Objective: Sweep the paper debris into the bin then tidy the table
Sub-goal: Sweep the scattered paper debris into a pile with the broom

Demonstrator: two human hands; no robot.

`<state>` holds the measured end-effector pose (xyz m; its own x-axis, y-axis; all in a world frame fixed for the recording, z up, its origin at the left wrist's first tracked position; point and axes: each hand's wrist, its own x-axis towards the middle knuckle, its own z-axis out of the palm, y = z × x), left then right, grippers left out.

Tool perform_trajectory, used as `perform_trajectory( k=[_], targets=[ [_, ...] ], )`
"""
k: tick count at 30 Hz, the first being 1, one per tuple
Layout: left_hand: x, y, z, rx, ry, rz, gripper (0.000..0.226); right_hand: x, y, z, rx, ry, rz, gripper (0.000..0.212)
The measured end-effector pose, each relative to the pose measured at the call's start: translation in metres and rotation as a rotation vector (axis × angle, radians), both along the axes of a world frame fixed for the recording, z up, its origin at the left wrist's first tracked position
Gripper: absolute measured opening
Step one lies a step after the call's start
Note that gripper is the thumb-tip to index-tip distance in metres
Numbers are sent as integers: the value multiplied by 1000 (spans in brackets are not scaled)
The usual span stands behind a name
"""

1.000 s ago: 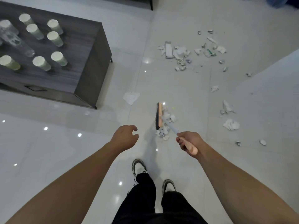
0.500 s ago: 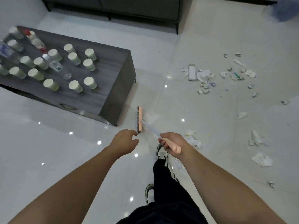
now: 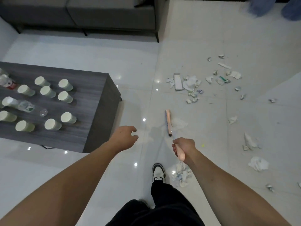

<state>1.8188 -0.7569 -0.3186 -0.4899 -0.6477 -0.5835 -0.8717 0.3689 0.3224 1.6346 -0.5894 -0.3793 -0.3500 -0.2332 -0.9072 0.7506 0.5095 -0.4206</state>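
Observation:
My right hand (image 3: 183,146) grips the pink handle of a broom. The broom head (image 3: 168,122) rests on the white floor just ahead, touching a flat white paper scrap (image 3: 180,123). My left hand (image 3: 124,137) hovers beside it, fingers apart, holding nothing. A small heap of swept paper (image 3: 181,174) lies by my right shoe (image 3: 158,172). A wide scatter of paper debris (image 3: 189,84) covers the floor ahead to the right, with bigger crumpled pieces (image 3: 258,163) at the right. The bin is not visible.
A dark wooden coffee table (image 3: 99,103) on the left carries several upturned pale green paper cups (image 3: 65,97) and plastic bottles (image 3: 24,106). A grey sofa (image 3: 81,13) runs along the back. Blue-covered feet of another person (image 3: 275,7) show at top right.
My view has tilted up and stepped back, so the sofa now shows. The broom head swung from the table corner to the right against the flat scrap. The swept heap now lies by my shoe.

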Motion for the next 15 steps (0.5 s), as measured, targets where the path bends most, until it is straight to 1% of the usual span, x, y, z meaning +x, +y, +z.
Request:
perform_trajectory(
  k=[3, 7, 11, 15],
  targets=[
    [-34, -23, 6, -24, 16, -70, 42, -21, -17, 8, -19, 50, -56, 8],
    [-66, -58, 10, -34, 25, -91, 43, -47, -43, 14, -39, 14, -93, 5],
    [-89, -99, 6, -31, 32, -90, 42, -61, -88, 18, -83, -30, -29, 10],
    [-110, -158, -3, -22, 56, -85, 43, -76, -157, 23, -148, -52, 61, 10]
  ],
)
